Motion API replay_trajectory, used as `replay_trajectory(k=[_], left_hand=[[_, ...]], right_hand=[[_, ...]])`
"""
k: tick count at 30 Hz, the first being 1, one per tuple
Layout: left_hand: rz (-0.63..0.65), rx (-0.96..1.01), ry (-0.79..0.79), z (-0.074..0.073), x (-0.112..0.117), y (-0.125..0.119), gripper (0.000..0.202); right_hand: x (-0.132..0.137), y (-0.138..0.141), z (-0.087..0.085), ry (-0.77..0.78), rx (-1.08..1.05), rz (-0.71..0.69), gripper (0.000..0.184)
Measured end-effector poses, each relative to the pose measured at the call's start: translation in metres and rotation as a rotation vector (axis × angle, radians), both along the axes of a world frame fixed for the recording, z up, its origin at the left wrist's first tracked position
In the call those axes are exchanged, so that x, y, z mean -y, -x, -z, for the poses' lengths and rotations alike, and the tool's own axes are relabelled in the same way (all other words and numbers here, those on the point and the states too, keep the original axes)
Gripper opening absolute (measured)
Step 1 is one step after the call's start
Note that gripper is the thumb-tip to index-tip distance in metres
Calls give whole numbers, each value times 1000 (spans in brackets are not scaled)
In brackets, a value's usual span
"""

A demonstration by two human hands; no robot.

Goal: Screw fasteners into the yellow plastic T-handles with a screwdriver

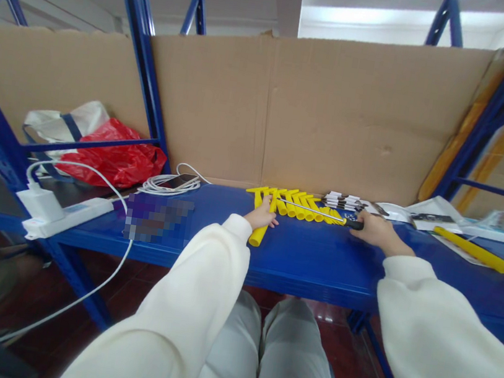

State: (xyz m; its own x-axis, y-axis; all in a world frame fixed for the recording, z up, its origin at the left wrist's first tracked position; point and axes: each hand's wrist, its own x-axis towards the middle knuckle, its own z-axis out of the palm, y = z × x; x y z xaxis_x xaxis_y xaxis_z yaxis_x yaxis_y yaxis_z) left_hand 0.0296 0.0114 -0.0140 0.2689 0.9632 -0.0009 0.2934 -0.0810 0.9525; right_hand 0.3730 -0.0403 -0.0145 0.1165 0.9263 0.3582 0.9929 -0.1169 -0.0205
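Note:
My left hand [261, 215] is closed round a yellow T-shaped piece [257, 236] with a tube-like stem, near the middle of the blue shelf top. My right hand [375, 231] grips a screwdriver [312, 209] by its black handle. Its long metal shaft lies level and points left, its tip at the top of the yellow piece; whether it touches or enters it I cannot tell. Behind the shaft, several more yellow T-shaped pieces [298, 212] lie in a slanted, overlapping row between my hands.
Small black-and-white packs [341, 200] lie behind my right hand. A yellow tube with a black end [473, 249] rests at the right. Leftward are a coiled white cable [170, 185], a red plastic bag [114, 154] and a power strip [67, 217]. Cardboard [328, 112] stands along the back.

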Motion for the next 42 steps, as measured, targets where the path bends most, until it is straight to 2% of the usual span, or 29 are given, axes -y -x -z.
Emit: replay_trajectory(k=[4,7,12,15,22,27,33,42], left_hand=[[7,-8,0,0,-1,1,96],[12,-6,1,1,-2,1,97],[10,-8,-26,1,-2,1,99],[3,-22,-36,0,-1,0,97],[26,8,-4,3,-4,1,98],[20,-1,-5,2,-3,1,98],[-6,-27,-23,-2,3,-1,94],[0,11,-29,3,-5,1,98]], right_hand=[[2,6,-3,58,-44,10,29],[1,8,-4,35,-70,10,33],[0,2,-1,-55,0,-15,26],[1,0,1,-26,0,-19,22],[1,4,-1,44,-36,-3,25],[1,4,-3,11,-22,-34,22],[0,0,-2,-19,-3,15,20],[6,3,-6,-2,12,28,21]])
